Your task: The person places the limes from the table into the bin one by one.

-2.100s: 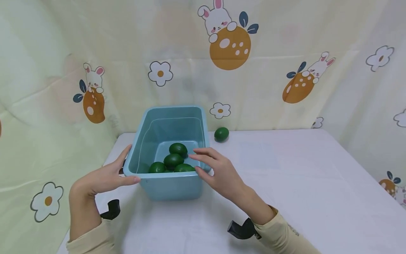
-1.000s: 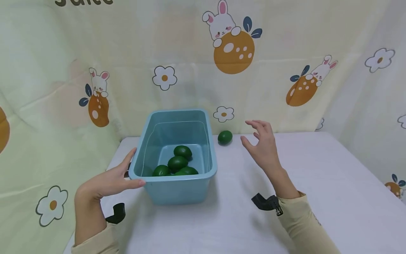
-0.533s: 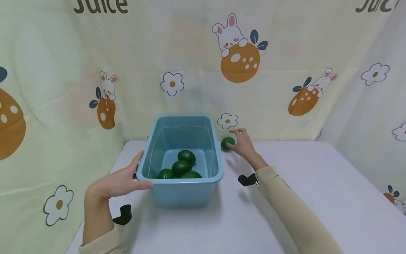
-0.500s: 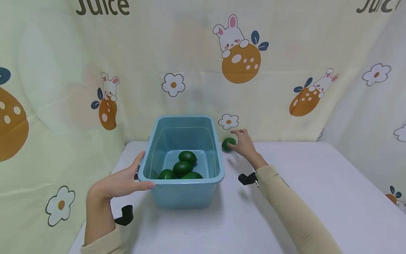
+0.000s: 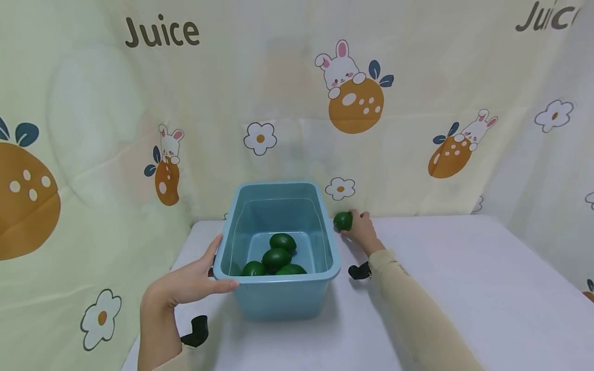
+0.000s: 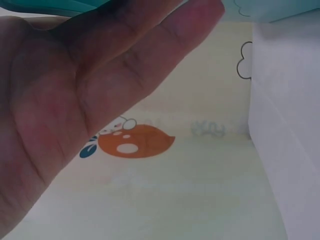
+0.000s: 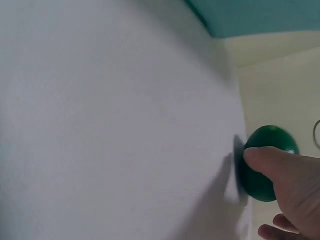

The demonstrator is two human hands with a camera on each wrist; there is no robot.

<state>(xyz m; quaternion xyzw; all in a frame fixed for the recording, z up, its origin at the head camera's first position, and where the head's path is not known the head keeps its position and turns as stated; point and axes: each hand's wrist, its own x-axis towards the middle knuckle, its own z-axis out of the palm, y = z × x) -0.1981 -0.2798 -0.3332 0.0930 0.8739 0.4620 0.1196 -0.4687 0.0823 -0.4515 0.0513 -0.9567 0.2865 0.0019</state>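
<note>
A light blue plastic bin point(image 5: 280, 299) stands left of centre on the table, several dark green avocados point(image 5: 277, 259) gathered at its near end. My left hand point(image 5: 187, 282) grips the bin's near left corner, thumb along the front under the rim and fingers against the left side. Beyond the bin's right side, at the table's back edge, my right hand point(image 5: 363, 234) holds a single avocado point(image 5: 342, 220). Its thumb presses the near side of that avocado in the right wrist view, while the far fingertips are mostly hidden.
The white-covered table point(image 5: 441, 288) stretches to the right and front. A patterned curtain point(image 5: 287, 93) with rabbits, flowers and lettering hangs right behind its back edge and down the left side. A black wrist camera point(image 5: 196, 331) sits below the left hand.
My right hand has moved from over the bin's right rim, out to the right, then back onto the lone avocado, its fingers now closed around it. The left hand has stayed on the bin.
</note>
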